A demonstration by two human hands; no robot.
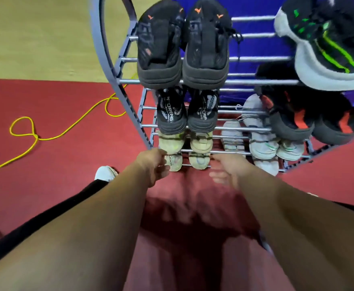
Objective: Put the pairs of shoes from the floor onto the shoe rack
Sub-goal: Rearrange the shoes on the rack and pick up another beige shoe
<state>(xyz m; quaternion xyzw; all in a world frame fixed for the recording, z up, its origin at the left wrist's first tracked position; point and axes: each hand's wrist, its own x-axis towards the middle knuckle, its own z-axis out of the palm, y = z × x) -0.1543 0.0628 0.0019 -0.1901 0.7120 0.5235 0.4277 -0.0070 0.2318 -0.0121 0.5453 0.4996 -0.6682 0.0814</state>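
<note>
The grey metal shoe rack (255,81) stands in front of me, with pairs of shoes on several tiers. A beige pair sits at the left of the lowest tier: left shoe (175,163), right shoe (199,162). My left hand (153,164) reaches down to the left shoe's heel, thumb and curled fingers pinching it. My right hand (228,169) is blurred just right of the right beige shoe, fingers loose and holding nothing.
Black sneakers (182,45) fill the top tier, with a black-and-green pair (327,43) to the right. Dark pairs (186,110) and pale pairs (262,141) sit lower. A yellow cable (33,133) loops on the red floor at left. My white-shoed foot (105,173) stands by the rack.
</note>
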